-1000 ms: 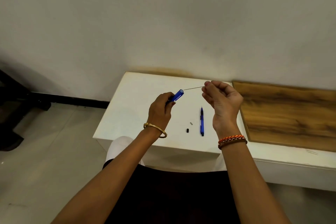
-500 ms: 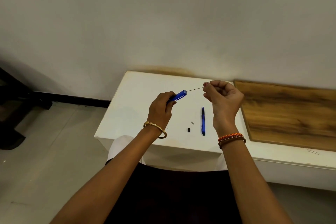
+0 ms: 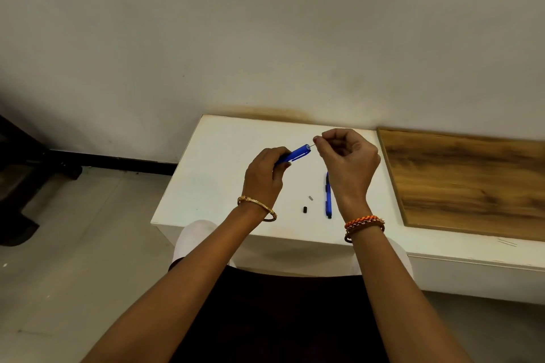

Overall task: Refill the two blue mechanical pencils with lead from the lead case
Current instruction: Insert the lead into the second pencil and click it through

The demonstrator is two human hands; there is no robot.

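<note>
My left hand (image 3: 263, 176) grips a blue mechanical pencil (image 3: 295, 154) above the white table (image 3: 224, 162), its open back end pointing up and right. My right hand (image 3: 348, 159) pinches a thin lead (image 3: 312, 145) at the fingertips; only a short piece shows between the fingers and the pencil's end, the rest seems to be inside the barrel. A second blue pencil (image 3: 328, 200) lies on the table, partly behind my right wrist. A small black cap (image 3: 305, 209) and a small grey piece (image 3: 310, 198) lie beside it. No lead case is in view.
A wooden board (image 3: 472, 183) lies on the table to the right, against the wall. Thin dark lines (image 3: 507, 242), perhaps loose leads, rest near the front edge at right. My lap sits below the table's front edge. Dark furniture stands on the floor at far left.
My right hand has moved left toward the pencil's back end, and the visible length of lead has shrunk from long to very short. The left hand has stayed nearly still.
</note>
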